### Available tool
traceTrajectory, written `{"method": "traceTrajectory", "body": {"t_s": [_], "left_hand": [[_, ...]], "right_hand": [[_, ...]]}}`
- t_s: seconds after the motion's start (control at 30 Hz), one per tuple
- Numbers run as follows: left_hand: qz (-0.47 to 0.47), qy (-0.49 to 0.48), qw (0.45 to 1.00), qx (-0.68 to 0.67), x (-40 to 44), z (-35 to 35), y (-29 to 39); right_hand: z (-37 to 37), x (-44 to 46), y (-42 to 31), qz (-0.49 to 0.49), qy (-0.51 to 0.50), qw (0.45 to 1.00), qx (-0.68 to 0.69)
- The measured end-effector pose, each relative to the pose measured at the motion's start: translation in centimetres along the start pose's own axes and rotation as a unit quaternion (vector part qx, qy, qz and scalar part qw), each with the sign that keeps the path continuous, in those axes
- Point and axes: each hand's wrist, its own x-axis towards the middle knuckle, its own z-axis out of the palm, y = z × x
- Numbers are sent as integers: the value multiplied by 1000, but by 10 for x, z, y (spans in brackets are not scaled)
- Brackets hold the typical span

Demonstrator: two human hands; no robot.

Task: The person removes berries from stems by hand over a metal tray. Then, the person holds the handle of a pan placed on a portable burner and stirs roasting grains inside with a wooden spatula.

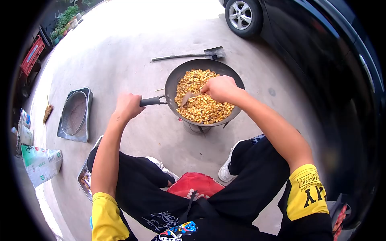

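A dark wok (173, 81) full of yellow-brown kernels (206, 111) sits on a small stove (196, 128), mostly hidden beneath it. My left hand (129, 105) is closed round the wok's black handle (150, 101), on the left side. Over the right part of the kernels, my right hand (220, 87) grips a brown spatula (187, 98), whose blade rests among the kernels near the middle of the wok.
Beyond the wok lies a shovel (181, 57). A black car (297, 44) stands at the right. On the left are a tray with a round sieve (74, 114), a plastic bag (41, 164), buckets (26, 135) and a small brush (48, 112).
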Motion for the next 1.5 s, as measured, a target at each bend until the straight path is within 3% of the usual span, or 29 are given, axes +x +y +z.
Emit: {"method": "traceTrajectory", "body": {"t_s": [0.17, 0.37, 0.5, 0.6, 0.83, 1.03, 1.23, 1.5], "left_hand": [[14, 14, 1000, 3, 0, 4, 0], [3, 0, 1000, -3, 0, 3, 0], [-9, 8, 1000, -11, -3, 4, 1], [4, 6, 1000, -8, -1, 6, -1], [4, 22, 1000, -3, -5, 4, 1], [14, 33, 999, -25, -6, 9, -2], [16, 37, 999, -15, -2, 13, -3], [1, 13, 1000, -9, -4, 8, 1]], "right_hand": [[-2, -22, 23, 62, -39, 995, -73], [-31, -68, 45, 63, 50, 993, -81], [-40, -97, 40, 29, -49, 998, -34], [2, -84, 32, 125, -72, 985, -94], [30, -46, 17, 112, 50, 992, -18], [-11, -54, 31, 107, 60, 992, -29], [-9, -87, 48, 59, -59, 996, -42], [18, -48, 25, 55, 47, 997, -26]]}}
